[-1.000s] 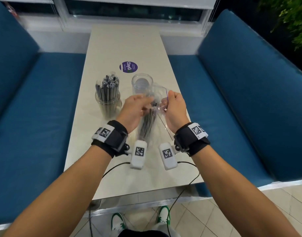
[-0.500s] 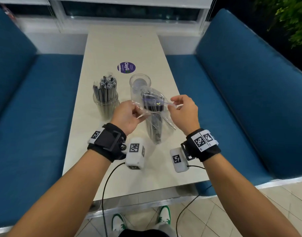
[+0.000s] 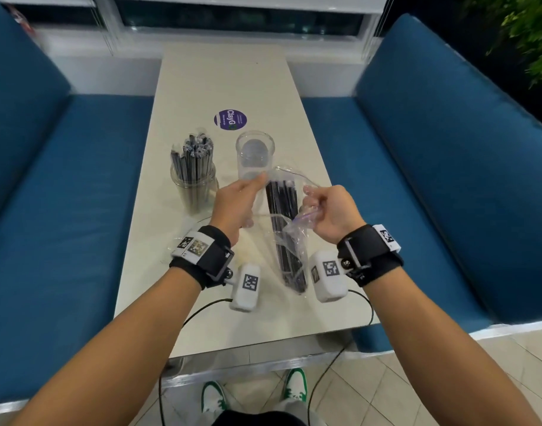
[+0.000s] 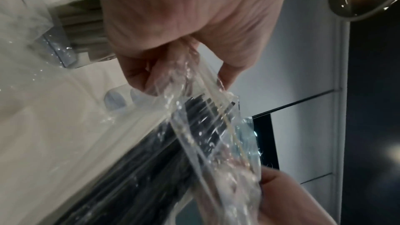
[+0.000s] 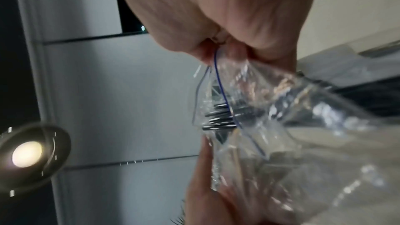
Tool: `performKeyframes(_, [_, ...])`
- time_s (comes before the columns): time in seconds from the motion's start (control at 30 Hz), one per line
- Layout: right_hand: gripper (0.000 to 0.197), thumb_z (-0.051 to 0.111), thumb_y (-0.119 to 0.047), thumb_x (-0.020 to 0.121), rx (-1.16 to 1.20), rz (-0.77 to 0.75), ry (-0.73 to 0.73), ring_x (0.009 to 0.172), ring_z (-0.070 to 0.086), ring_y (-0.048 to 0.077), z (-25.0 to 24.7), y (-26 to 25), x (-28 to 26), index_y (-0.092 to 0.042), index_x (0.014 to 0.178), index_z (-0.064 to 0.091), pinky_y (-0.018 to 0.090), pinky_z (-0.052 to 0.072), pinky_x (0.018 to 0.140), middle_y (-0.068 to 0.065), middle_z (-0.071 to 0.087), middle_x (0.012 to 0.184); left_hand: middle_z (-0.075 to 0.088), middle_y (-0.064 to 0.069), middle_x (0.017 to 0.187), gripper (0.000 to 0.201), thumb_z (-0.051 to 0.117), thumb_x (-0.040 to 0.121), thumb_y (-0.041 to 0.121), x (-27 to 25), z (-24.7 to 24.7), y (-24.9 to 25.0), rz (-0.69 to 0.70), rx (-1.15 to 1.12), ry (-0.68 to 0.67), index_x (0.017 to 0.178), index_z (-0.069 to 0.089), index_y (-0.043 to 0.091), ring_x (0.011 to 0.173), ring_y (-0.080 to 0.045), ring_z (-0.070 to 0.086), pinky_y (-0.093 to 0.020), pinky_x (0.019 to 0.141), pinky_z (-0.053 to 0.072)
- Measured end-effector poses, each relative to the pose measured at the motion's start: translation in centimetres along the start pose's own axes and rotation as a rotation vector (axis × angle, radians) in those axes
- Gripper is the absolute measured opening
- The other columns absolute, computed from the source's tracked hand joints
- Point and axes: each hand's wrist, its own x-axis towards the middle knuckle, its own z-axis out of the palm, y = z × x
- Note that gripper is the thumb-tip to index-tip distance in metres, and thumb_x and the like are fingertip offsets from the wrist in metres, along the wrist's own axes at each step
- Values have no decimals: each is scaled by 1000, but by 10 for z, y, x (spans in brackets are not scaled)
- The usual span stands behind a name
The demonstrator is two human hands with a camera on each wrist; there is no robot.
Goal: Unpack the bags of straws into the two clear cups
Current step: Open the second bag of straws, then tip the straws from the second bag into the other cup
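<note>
The clear bag (image 3: 289, 241) of black straws (image 3: 282, 216) hangs in the centre of the head view, above the tabletop (image 3: 220, 75). The left hand (image 3: 235, 204) pinches one lip of its mouth, and the right hand (image 3: 332, 213) has fingers clenched on the other lip. The film looks thin, slippery and limp; the straws are probably light and stiff. Better to hold the bundle itself. The empty cup (image 3: 255, 155) stands just behind.

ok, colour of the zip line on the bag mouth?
Blue, a thin line along the bag mouth; clearest in the right wrist view.
</note>
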Motion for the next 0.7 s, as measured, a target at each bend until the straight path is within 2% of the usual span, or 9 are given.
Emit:
performKeyframes(0.1, [18, 50, -10, 97, -235, -57, 9, 35, 33, 11, 6, 4, -8, -11, 81, 59, 19, 31, 45, -4, 40, 48, 51, 6, 76, 42, 67, 96, 57, 4, 2, -5, 122, 110, 33, 88, 76, 16, 74, -12, 50, -29, 73, 46])
performKeyframes(0.17, [19, 55, -16, 99, -360, -80, -68, 37, 34, 11, 7, 7, -7, -14, 80, 60, 18, 32, 41, -3, 41, 50, 43, 15, 86, 43, 63, 101, 53, 6, 5, -6, 111, 12, -2, 95, 75, 12, 84, -13, 54, -35, 87, 47])
performKeyframes(0.2, [18, 57, -22, 99, -405, -114, -129, 42, 37, 11, 7, 7, -7, -13, 84, 61, 21, 32, 44, -2, 43, 55, 47, -1, 130, 45, 60, 103, 50, 6, 7, -4, 67, -81, -37, 109, 74, 7, 89, -14, 57, -37, 92, 48])
performKeyframes(0.23, [21, 60, -30, 99, -457, -176, -186, 51, 45, 11, 6, 8, -6, -10, 93, 65, 24, 36, 51, -1, 51, 65, 75, -3, 93, 45, 58, 105, 48, 5, 8, -3, 25, -161, -61, 119, 72, 7, 93, -16, 61, -40, 96, 50])
performKeyframes(0.33, [74, 66, -61, 85, -641, -374, -259, 104, 63, 11, -7, 16, -2, -9, 138, 61, 31, 45, 93, -2, 67, 122, 72, 0, 95, 37, 53, 107, 48, 5, 6, 1, -131, -340, -49, 107, 73, 17, 100, -26, 65, -44, 88, 55])
performKeyframes(0.43, [108, 74, -86, 63, -903, -423, -356, 154, 34, 10, -27, 31, -4, -54, 154, 28, 41, 29, 126, -17, 36, 163, 70, -8, 113, 34, 51, 109, 45, 7, 0, 6, -325, -597, -54, 104, 64, 14, 116, -33, 66, -57, 87, 57])
performKeyframes(0.5, [118, 84, -81, 53, -1132, -425, -415, 157, 23, 7, -35, 35, -4, -76, 143, 7, 48, 21, 129, -41, 24, 155, 70, -16, 123, 35, 50, 110, 42, 3, -1, 13, -401, -715, -68, 114, 63, 10, 115, -40, 66, -65, 77, 53])
performKeyframes(0.6, [130, 95, -60, 58, -1293, -538, -343, 147, 41, 9, -32, 41, -5, -50, 159, 13, 47, 30, 127, -25, 43, 156, 72, -18, 106, 35, 52, 109, 42, 0, 2, 16, -403, -667, -108, 101, 64, 10, 107, -39, 67, -64, 85, 53])
performKeyframes(0.7, [79, 94, -37, 71, -1109, -600, -221, 121, 68, 21, -26, 44, 3, -25, 137, 52, 50, 53, 107, 1, 71, 131, 72, -8, 106, 34, 64, 100, 52, 0, 6, 15, -251, -373, -122, 101, 67, 17, 114, -33, 72, -57, 97, 56])
